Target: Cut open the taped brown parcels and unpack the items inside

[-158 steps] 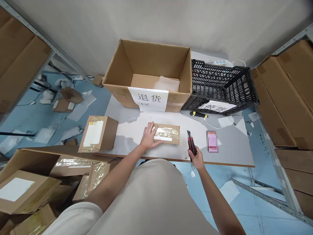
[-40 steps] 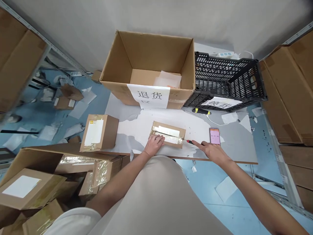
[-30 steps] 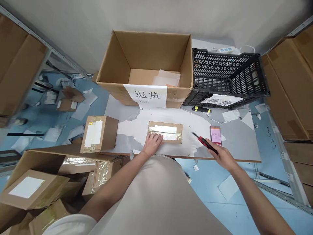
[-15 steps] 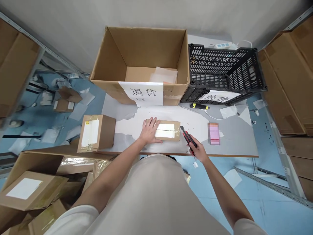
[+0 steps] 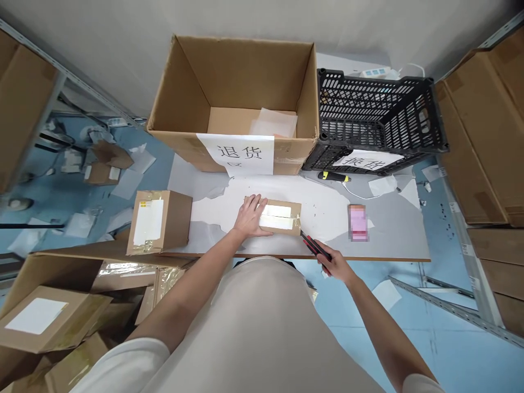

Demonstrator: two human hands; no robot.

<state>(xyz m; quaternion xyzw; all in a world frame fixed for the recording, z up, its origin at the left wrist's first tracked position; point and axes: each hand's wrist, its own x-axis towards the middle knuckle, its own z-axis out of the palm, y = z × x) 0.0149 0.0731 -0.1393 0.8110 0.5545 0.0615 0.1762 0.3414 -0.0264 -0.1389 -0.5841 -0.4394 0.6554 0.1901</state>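
Left hand [image 5: 249,216] rests on left end of small taped carton [image 5: 282,215], fingers spread, grip wide, thumb along near edge. Carton lies flat mid-tabletop [image 5: 393,248], white label up. Right hand [image 5: 335,263] at front edge, grip closed around black-and-red utility knife [image 5: 316,246], tip at carton's near right corner; contact unclear. Larger box [image 5: 178,221] to the left, pink pixelated item [image 5: 358,222] right. Behind: big open carton [image 5: 292,155], black crate [image 5: 380,146] side by side.

The cutter [image 5: 315,246] is black and red, the small parcel [image 5: 280,217] brown.
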